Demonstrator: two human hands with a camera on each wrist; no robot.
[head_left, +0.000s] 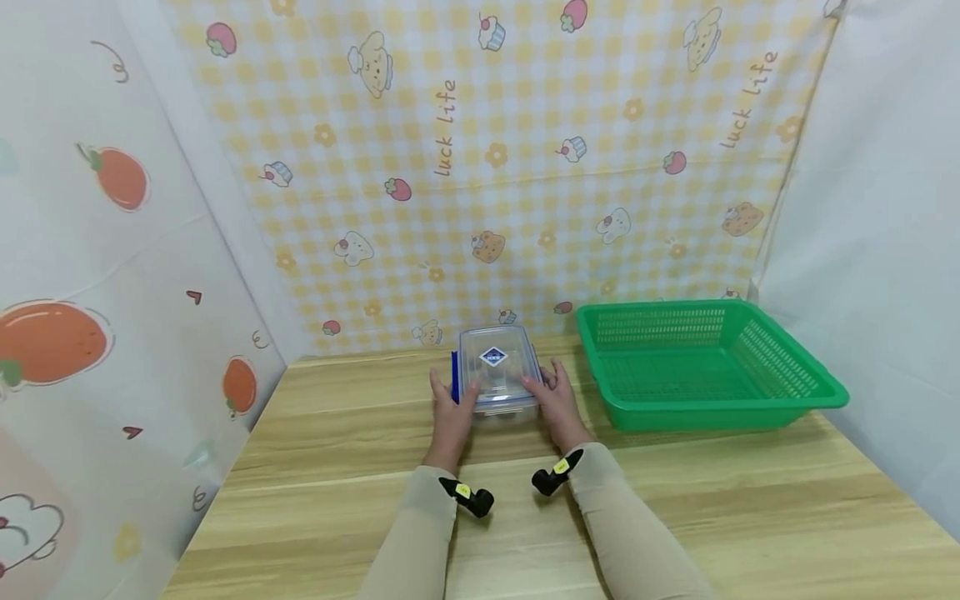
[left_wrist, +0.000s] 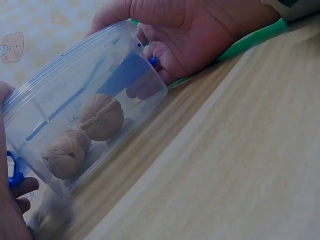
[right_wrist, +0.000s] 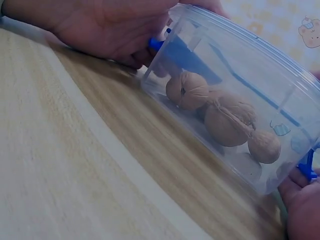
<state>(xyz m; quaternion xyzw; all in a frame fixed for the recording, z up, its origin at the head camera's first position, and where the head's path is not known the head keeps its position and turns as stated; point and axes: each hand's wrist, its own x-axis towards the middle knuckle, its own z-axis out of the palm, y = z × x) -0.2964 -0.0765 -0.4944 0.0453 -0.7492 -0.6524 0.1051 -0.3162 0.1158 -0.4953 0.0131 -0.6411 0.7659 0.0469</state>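
A clear plastic food container (head_left: 498, 371) with a transparent lid and blue side clips is held between both hands at the back of the table. The left hand (head_left: 450, 417) grips its left side, thumb on the lid's edge. From the other side the right hand (head_left: 561, 408) holds it likewise, its thumb also on the lid. Several walnuts (right_wrist: 230, 120) lie on the container's bottom; in the left wrist view a walnut (left_wrist: 101, 117) shows through the wall. The blue clips (left_wrist: 15, 170) stick out beside the fingers. Some fingertips are hidden behind the container.
A green plastic basket (head_left: 720, 404) with mesh walls stands on the wooden table (head_left: 337, 500), to the right of the container. Behind the table hangs a yellow checked cloth (head_left: 525, 192); white printed sheets flank both sides.
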